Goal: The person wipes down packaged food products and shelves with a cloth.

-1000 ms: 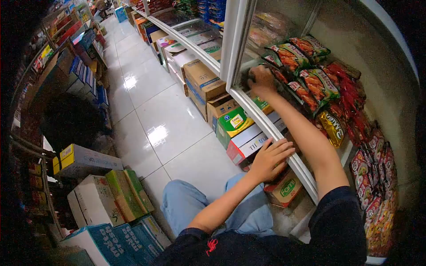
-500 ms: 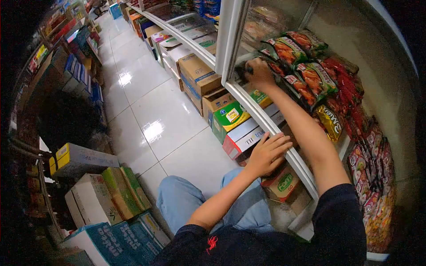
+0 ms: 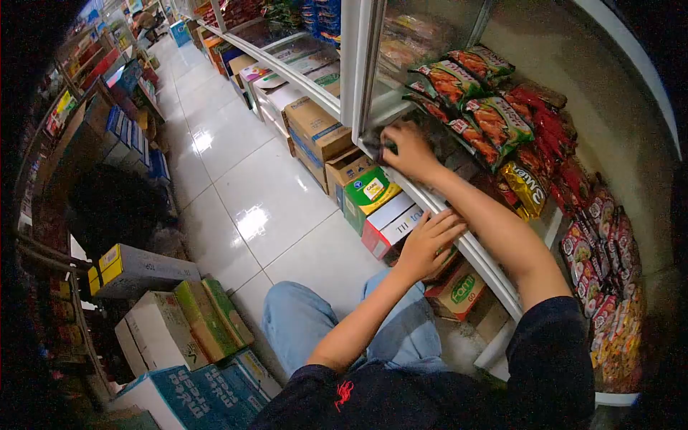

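Observation:
My left hand (image 3: 431, 244) lies on the white frame rail (image 3: 469, 251) of the glass display case, fingers stretched out over it. Inside the corner of the case, my right hand (image 3: 408, 149) is closed on a dark, crumpled thing that looks like a cloth (image 3: 373, 140); it is partly hidden by the fingers and touches the shelf near the frame post (image 3: 360, 64). Red and green noodle packets (image 3: 498, 125) are stacked just beyond the right hand. A yellow packet (image 3: 527, 188) leans near my right forearm.
Cartons, among them a green and yellow box (image 3: 373, 188), line the floor below the case. More boxes (image 3: 154, 269) stand to the left across the white tiled aisle (image 3: 276, 193). Small packets (image 3: 602, 258) fill the case's right end.
My right hand has moved from beside the noodle packets toward the frame, down and to the left, with the dark cloth. My left hand stays on the rail.

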{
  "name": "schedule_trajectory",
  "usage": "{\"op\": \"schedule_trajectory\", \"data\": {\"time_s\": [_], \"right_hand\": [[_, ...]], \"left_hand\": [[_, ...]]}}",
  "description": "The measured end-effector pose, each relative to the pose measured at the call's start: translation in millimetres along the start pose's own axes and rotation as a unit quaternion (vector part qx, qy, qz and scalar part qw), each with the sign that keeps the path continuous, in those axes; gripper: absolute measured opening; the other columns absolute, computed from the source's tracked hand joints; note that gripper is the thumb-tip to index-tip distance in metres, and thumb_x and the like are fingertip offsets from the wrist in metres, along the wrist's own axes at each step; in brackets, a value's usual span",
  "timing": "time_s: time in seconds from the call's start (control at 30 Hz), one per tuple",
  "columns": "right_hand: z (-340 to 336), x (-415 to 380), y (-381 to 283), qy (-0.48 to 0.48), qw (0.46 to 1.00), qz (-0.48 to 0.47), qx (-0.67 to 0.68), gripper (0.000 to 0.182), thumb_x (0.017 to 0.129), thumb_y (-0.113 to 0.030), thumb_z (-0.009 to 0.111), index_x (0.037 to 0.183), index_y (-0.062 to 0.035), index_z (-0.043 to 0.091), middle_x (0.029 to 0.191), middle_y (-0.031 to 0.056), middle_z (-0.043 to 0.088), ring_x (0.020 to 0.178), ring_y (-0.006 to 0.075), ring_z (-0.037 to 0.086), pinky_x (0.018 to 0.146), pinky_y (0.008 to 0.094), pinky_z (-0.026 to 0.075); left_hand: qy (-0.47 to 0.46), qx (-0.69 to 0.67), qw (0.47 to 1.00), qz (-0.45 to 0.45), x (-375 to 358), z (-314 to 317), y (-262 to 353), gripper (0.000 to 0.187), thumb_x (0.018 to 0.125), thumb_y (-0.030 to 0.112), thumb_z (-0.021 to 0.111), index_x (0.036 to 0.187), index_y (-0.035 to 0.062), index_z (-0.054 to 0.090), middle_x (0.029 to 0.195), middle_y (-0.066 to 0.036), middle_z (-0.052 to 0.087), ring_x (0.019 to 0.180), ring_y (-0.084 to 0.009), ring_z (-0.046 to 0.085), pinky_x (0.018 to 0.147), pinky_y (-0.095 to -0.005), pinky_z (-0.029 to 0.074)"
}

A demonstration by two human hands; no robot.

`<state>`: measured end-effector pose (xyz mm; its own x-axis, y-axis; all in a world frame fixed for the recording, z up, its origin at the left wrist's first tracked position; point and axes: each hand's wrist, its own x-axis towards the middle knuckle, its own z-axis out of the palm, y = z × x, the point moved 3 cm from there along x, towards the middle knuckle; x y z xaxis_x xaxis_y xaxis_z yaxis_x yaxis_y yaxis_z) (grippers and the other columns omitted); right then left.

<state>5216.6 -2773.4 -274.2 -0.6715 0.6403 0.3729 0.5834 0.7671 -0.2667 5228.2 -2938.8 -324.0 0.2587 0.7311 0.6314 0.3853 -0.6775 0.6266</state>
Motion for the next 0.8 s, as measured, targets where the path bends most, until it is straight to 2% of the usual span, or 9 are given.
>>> {"op": "schedule_trajectory", "data": {"time_s": [0.17, 0.23, 0.27, 0.3, 0.43, 0.47, 0.63, 0.73, 0.8], "right_hand": [[-8.4, 12.7, 39.4, 0.047, 0.995, 0.084, -0.009, 0.045, 0.062, -0.025, 0.060, 0.103, -0.0069, 0.054, 0.106, 0.0208, 0.048, 0.100, 0.0384, 0.040, 0.090, 0.0453, 0.033], [2.8, 10.9, 26.9, 0.105, 0.988, 0.107, -0.037, 0.041, 0.062, -0.024, 0.060, 0.099, -0.0074, 0.055, 0.106, 0.0204, 0.048, 0.098, 0.0386, 0.043, 0.089, 0.0448, 0.034], [5.3, 7.5, 6.0, 0.148, 0.988, 0.038, -0.036, 0.028, 0.062, -0.021, 0.061, 0.087, -0.0085, 0.056, 0.096, 0.0149, 0.050, 0.095, 0.0344, 0.045, 0.082, 0.0425, 0.037], [7.8, 1.6, -2.6, 0.037, 0.998, 0.038, 0.016, 0.025, 0.063, -0.020, 0.060, 0.085, -0.0094, 0.057, 0.094, 0.0151, 0.051, 0.094, 0.0342, 0.046, 0.083, 0.0417, 0.037], [7.6, 2.4, 50.5, 0.143, 0.988, 0.059, -0.020, 0.029, 0.062, -0.019, 0.061, 0.088, -0.0093, 0.056, 0.093, 0.0140, 0.050, 0.093, 0.0335, 0.046, 0.081, 0.0416, 0.038], [-6.2, 4.6, 54.9, 0.116, 0.988, 0.099, 0.005, 0.036, 0.063, -0.020, 0.060, 0.095, -0.0056, 0.054, 0.104, 0.0167, 0.046, 0.094, 0.0349, 0.043, 0.084, 0.0419, 0.036], [-4.9, -18.5, 1.8, 0.032, 0.997, 0.066, 0.013, 0.036, 0.063, -0.016, 0.058, 0.098, -0.0081, 0.057, 0.103, 0.0203, 0.048, 0.095, 0.0375, 0.042, 0.084, 0.0457, 0.035], [-7.4, -8.1, 20.0, 0.088, 0.995, 0.030, 0.045, 0.032, 0.063, -0.016, 0.059, 0.094, -0.0079, 0.057, 0.097, 0.0196, 0.048, 0.096, 0.0374, 0.041, 0.084, 0.0457, 0.035], [-12.9, 3.9, 30.7, 0.109, 0.988, 0.103, 0.026, 0.024, 0.065, -0.013, 0.061, 0.088, -0.0091, 0.055, 0.097, 0.0144, 0.048, 0.095, 0.0330, 0.043, 0.082, 0.0418, 0.037]], "left_hand": [[-0.012, 0.023, 1.000, -0.005, 2.5, -4.7, 6.7, 0.051, 0.067, 0.003, 0.057, 0.116, 0.0133, 0.049, 0.124, -0.005, 0.044, 0.117, -0.0275, 0.038, 0.097, -0.0507, 0.026], [-0.005, 0.023, 1.000, 0.000, 0.8, -3.2, 6.8, 0.053, 0.065, 0.002, 0.057, 0.116, 0.0130, 0.049, 0.124, -0.006, 0.044, 0.117, -0.0276, 0.038, 0.097, -0.0511, 0.026], [-0.009, 0.036, 0.999, -0.010, -1.3, -1.5, 5.4, 0.051, 0.066, 0.002, 0.056, 0.116, 0.0126, 0.048, 0.124, -0.005, 0.044, 0.119, -0.0256, 0.036, 0.098, -0.0498, 0.026], [-0.015, 0.049, 0.999, -0.019, -3.0, 0.6, 3.6, 0.050, 0.067, 0.002, 0.056, 0.115, 0.0123, 0.048, 0.124, -0.005, 0.043, 0.120, -0.0235, 0.035, 0.098, -0.0486, 0.027], [-0.009, 0.037, 0.999, -0.013, 2.9, -1.5, 10.0, 0.054, 0.063, 0.000, 0.056, 0.115, 0.0114, 0.049, 0.124, -0.006, 0.044, 0.117, -0.0281, 0.038, 0.095, -0.0515, 0.029], [-0.004, 0.039, 0.999, -0.006, 2.0, -0.8, 8.6, 0.053, 0.063, 0.000, 0.056, 0.115, 0.0110, 0.049, 0.124, -0.006, 0.044, 0.117, -0.0282, 0.038, 0.095, -0.0515, 0.029], [-0.009, 0.044, 0.999, -0.019, 0.9, 2.0, 7.0, 0.053, 0.064, 0.000, 0.056, 0.115, 0.0104, 0.049, 0.124, -0.007, 0.044, 0.118, -0.0283, 0.037, 0.096, -0.0513, 0.028], [-0.011, 0.038, 0.999, -0.013, 1.9, -2.1, 12.0, 0.052, 0.065, 0.000, 0.055, 0.116, 0.0099, 0.048, 0.124, -0.007, 0.044, 0.119, -0.0284, 0.036, 0.097, -0.0493, 0.028], [-0.020, 0.047, 0.999, -0.014, 2.3, -4.4, 14.7, 0.053, 0.066, 0.000, 0.055, 0.117, 0.0101, 0.047, 0.124, -0.007, 0.043, 0.119, -0.0281, 0.035, 0.098, -0.0480, 0.028]]}}
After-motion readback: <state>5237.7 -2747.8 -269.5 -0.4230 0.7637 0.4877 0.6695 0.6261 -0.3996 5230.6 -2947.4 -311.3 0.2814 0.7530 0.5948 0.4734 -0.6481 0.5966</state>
